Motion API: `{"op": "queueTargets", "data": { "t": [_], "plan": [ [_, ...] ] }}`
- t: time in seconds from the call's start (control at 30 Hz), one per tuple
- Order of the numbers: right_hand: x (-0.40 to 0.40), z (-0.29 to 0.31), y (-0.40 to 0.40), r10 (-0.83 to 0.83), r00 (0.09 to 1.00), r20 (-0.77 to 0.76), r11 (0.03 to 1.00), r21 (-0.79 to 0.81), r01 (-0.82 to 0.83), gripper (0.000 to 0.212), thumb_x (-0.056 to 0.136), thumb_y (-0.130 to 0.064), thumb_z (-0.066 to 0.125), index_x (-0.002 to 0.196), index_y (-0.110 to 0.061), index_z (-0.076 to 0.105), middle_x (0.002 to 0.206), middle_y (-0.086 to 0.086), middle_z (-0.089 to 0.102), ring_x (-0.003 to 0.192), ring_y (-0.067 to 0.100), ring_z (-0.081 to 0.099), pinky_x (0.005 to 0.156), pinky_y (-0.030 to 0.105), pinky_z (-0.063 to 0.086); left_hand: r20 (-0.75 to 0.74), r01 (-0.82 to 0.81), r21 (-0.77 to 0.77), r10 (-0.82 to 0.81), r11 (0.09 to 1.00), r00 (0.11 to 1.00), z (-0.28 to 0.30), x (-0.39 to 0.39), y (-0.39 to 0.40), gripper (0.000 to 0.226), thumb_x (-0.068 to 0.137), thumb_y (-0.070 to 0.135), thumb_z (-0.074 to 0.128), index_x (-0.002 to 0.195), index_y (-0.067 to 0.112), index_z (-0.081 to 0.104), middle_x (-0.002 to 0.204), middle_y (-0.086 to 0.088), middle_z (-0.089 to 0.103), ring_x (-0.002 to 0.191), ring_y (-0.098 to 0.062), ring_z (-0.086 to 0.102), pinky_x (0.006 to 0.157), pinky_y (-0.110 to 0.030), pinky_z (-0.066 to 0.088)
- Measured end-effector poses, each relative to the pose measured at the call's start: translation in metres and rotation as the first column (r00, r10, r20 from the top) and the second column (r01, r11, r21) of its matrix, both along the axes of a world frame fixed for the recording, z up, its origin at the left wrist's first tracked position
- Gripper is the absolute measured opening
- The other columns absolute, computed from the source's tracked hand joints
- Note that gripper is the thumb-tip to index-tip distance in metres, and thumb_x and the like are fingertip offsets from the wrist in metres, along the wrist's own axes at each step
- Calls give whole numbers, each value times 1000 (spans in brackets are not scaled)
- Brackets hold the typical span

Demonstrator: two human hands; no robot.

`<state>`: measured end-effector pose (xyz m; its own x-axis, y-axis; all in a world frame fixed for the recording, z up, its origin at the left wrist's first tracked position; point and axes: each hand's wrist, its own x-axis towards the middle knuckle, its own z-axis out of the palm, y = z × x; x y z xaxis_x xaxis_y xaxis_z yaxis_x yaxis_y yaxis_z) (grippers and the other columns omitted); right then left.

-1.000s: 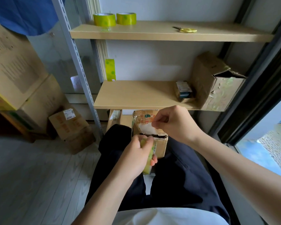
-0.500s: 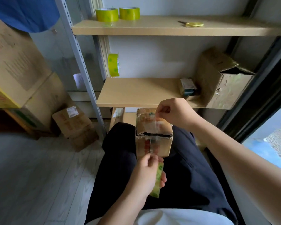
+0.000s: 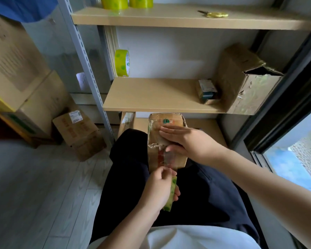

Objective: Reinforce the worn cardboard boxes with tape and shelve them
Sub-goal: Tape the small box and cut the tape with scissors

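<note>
A small worn cardboard box [image 3: 166,121] stands on my lap, its top edge torn. My right hand [image 3: 183,141] lies flat on its top, fingers straight, pressing a strip of clear tape [image 3: 169,157] that runs down the front face. Below the box my left hand [image 3: 160,189] grips a yellow-green tape roll [image 3: 171,193] from which that strip is pulled.
A wooden shelf [image 3: 151,94] ahead holds a large worn box [image 3: 244,81] and a small carton [image 3: 206,90]. The upper shelf [image 3: 169,18] carries two tape rolls [image 3: 115,2] and yellow scissors [image 3: 214,14]. Another roll [image 3: 122,62] hangs on the post. Stacked boxes [image 3: 16,69] stand left.
My left hand drew the roll down and away from the box, stretching tape over its front. My right hand went from pinching the tape end to pressing flat on the box top.
</note>
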<state>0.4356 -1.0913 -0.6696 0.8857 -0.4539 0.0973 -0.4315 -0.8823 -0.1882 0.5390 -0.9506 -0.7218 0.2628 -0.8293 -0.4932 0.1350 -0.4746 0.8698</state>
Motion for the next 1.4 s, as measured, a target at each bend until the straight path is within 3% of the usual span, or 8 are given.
{"op": "queueTargets", "data": {
  "t": [0.27, 0.57, 0.7, 0.9, 1.0, 1.17, 1.27, 1.4],
  "plan": [
    [-10, -34, 10, 88, 983, 164, 949, -312, -33, 49, 93, -21, 68, 136, 1, 56, 139, 14, 56, 130, 29, 53, 102, 43, 51, 34, 74, -44, -72, 996, 997, -5, -2, 4, 28, 108, 27, 40, 104, 8, 59, 57, -7, 61, 47, -17, 52, 47, -23, 44],
    [-9, -10, 6, 66, 977, 202, 997, -57, -55, 38, 101, -20, 56, 137, -10, 58, 142, 2, 56, 136, 20, 49, 108, 39, 45, -114, -29, -61, 22, 998, 993, -13, 1, -9, 23, 108, 17, 40, 100, 7, 58, 51, -6, 63, 41, -17, 58, 44, -22, 46],
    [-24, 58, -39, -94, 910, 403, 978, -134, 160, 36, 101, -19, 51, 134, -9, 61, 131, 7, 65, 114, 31, 61, 98, 41, 48, -26, -30, -116, 27, 993, 999, -20, -1, -10, 22, 107, 22, 41, 103, 8, 58, 56, -8, 65, 47, -20, 62, 48, -25, 48],
    [-37, 160, -142, -270, 728, 631, 733, -356, 580, 38, 97, -10, 41, 130, -5, 59, 128, 14, 61, 112, 35, 53, 93, 40, 44, 68, -70, -158, 81, 985, 994, -31, -9, -19, 23, 107, 20, 40, 100, 9, 58, 53, -12, 65, 42, -22, 60, 42, -21, 43],
    [-37, 183, -197, -475, 666, 575, 648, -283, 707, 45, 102, -17, 37, 146, -10, 43, 150, 11, 44, 131, 34, 41, 105, 39, 39, 104, -76, -156, 93, 985, 990, -29, -11, -24, 21, 106, 19, 41, 98, 9, 57, 53, -12, 66, 41, -22, 60, 42, -20, 43],
    [-33, 180, -251, -571, 793, 213, 778, -168, 605, 54, 107, -28, 33, 157, -12, 21, 166, 8, 10, 151, 31, 17, 121, 37, 18, 137, -48, -185, 74, 982, 988, -20, -13, -22, 22, 107, 18, 39, 98, 7, 55, 53, -10, 65, 40, -19, 58, 44, -23, 46],
    [-18, 176, -258, -523, 832, 185, 823, -146, 549, 48, 108, -34, 34, 152, -14, 37, 159, 13, 31, 144, 32, 33, 115, 38, 28, 127, -50, -213, 78, 976, 989, -21, -13, -19, 21, 107, 16, 38, 99, 3, 54, 51, -11, 62, 38, -19, 56, 44, -25, 45],
    [-6, 186, -264, -658, 661, 360, 675, -106, 730, 47, 101, -47, 42, 116, -11, 69, 115, 26, 65, 105, 42, 60, 79, 38, 44, 165, -49, -223, 87, 974, 982, -28, -15, -20, 21, 107, 18, 37, 97, 9, 52, 52, -8, 62, 41, -21, 56, 48, -28, 46]
  ]
}}
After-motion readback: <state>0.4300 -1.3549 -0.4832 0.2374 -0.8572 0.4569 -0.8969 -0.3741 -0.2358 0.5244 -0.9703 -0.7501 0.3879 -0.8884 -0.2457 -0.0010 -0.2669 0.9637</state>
